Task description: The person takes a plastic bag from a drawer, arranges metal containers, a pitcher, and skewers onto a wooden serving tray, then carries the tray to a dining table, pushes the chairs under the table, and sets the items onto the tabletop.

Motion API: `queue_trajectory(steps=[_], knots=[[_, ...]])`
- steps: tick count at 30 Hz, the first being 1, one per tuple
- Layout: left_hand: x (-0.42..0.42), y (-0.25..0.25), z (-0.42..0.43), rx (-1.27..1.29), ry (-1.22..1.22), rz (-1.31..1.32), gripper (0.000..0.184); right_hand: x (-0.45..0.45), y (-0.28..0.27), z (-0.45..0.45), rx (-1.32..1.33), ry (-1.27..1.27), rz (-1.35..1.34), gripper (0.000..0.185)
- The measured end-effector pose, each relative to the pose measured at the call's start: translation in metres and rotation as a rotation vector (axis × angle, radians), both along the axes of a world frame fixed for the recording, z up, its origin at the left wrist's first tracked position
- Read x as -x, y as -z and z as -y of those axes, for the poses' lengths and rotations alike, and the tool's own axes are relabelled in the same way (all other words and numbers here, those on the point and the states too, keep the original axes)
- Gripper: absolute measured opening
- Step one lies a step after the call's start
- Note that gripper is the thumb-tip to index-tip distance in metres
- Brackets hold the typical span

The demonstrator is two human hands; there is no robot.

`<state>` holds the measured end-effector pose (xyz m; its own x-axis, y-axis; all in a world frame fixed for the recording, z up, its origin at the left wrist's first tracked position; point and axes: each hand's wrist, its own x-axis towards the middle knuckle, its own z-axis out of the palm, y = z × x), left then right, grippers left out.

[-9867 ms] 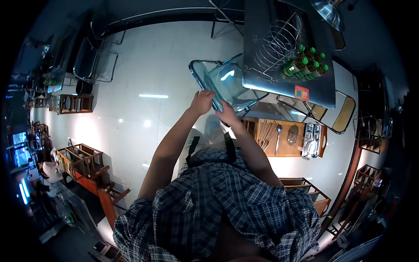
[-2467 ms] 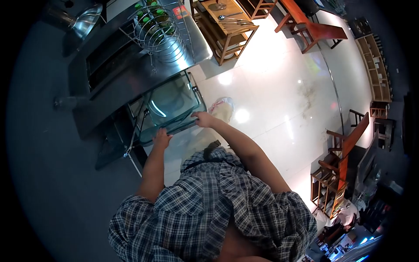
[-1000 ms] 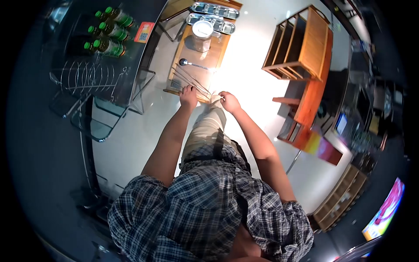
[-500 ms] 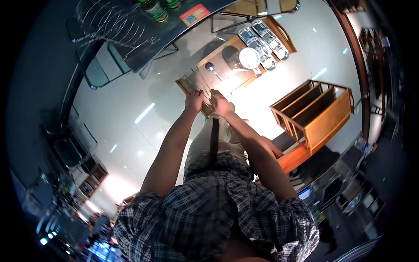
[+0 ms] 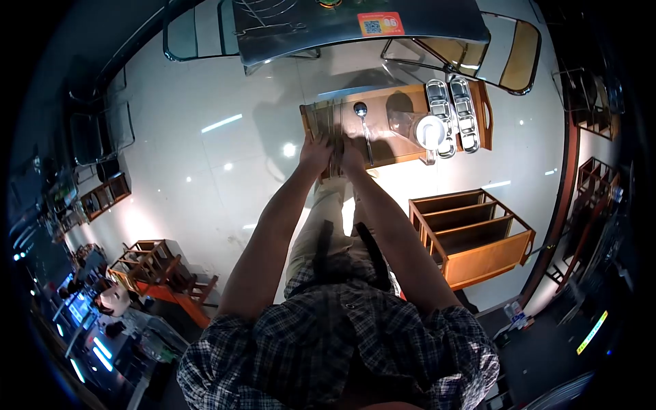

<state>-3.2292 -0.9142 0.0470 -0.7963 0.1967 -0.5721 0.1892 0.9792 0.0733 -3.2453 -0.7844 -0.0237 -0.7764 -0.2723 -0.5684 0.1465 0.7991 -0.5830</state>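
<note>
My left hand [image 5: 315, 154] and my right hand [image 5: 352, 156] are side by side at the left end of a long wooden tray [image 5: 402, 154]. Both have bent fingers around thin, long strips [image 5: 330, 116] standing or lying across that end. What exactly they grip is hidden in shadow. Just right of my hands lies a metal ladle [image 5: 362, 113], its handle pointing towards me. Farther right is a clear pitcher [image 5: 407, 128] with a white top [image 5: 430, 131]. Two metal trays with compartments [image 5: 441, 109] [image 5: 465, 113] sit near the far right end.
A dark table [image 5: 314, 34] with an orange QR card [image 5: 381, 24] stands ahead, with folding chairs [image 5: 525, 51] beside it. A wooden shelved cart [image 5: 482, 253] is on the tiled floor to my right. Wooden furniture [image 5: 154, 263] is at left.
My view has turned, so the table, wooden tray and cart sit differently in the picture. Both hands stay at the tray's left end, close together.
</note>
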Motion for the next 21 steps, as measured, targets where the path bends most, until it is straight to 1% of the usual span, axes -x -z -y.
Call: queue_trajectory(steps=[3,7,9,10,12,13,15,19,21], knots=[[0.001,0.003,0.000,0.013,-0.071,0.050,0.040,0.006,-0.004,-0.001,0.039,-0.077,-0.013,0.053],[-0.002,0.003,0.000,0.007,-0.126,0.026,0.042,0.013,-0.013,-0.003,0.037,-0.070,0.041,0.054],[-0.005,0.004,-0.001,0.028,-0.099,0.053,0.047,0.011,-0.011,-0.006,0.032,-0.082,0.093,0.061],[-0.008,0.004,-0.001,0.028,-0.107,0.055,0.047,0.009,-0.007,-0.006,0.032,-0.089,0.095,0.061],[-0.010,0.004,0.000,0.003,-0.125,0.021,0.051,0.008,-0.003,-0.004,0.088,-0.022,0.039,0.054],[-0.011,0.005,0.000,0.004,-0.124,0.019,0.051,0.009,-0.003,-0.004,0.088,-0.022,0.037,0.054],[-0.013,0.004,0.001,0.010,-0.115,0.005,0.055,0.009,-0.005,-0.005,0.123,0.003,0.057,0.045],[-0.012,0.002,0.002,-0.007,-0.083,0.025,0.056,0.008,-0.007,-0.007,0.115,0.044,0.067,0.044],[-0.011,0.000,0.002,-0.043,-0.103,0.014,0.055,0.006,-0.001,-0.007,0.142,0.060,-0.014,0.037]])
